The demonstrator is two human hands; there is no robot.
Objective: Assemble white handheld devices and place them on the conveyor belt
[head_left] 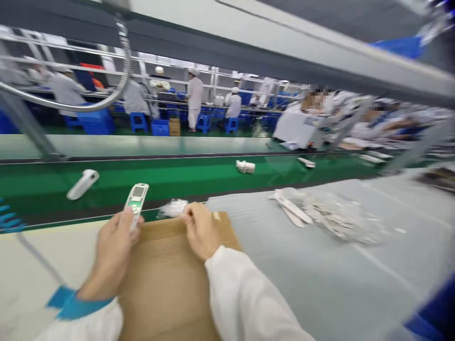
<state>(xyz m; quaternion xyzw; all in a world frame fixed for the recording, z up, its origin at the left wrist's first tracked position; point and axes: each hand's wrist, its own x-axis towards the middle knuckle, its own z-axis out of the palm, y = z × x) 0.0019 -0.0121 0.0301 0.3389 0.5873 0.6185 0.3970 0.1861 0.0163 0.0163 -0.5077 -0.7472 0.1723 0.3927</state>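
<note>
My left hand [115, 244] is closed around a slim white handheld device [137, 198], which has a grey screen and a bare green circuit board on its face. The device is tilted up above the far left corner of a cardboard box [170, 284]. At the box's far edge, my right hand [202, 229] has its fingers pinched together; whatever they hold, if anything, is hidden. Just beyond those fingers is a crumpled clear plastic bag [172, 208]. A blue band [83, 303] circles my left wrist.
On the green conveyor belt [185, 173] lie a white casing [83, 183], a small stack of white parts [245, 166] and another white piece [306, 163]. White strips [293, 208] and a bag of small parts [337, 218] rest at right. Overhead runs a metal beam [284, 38].
</note>
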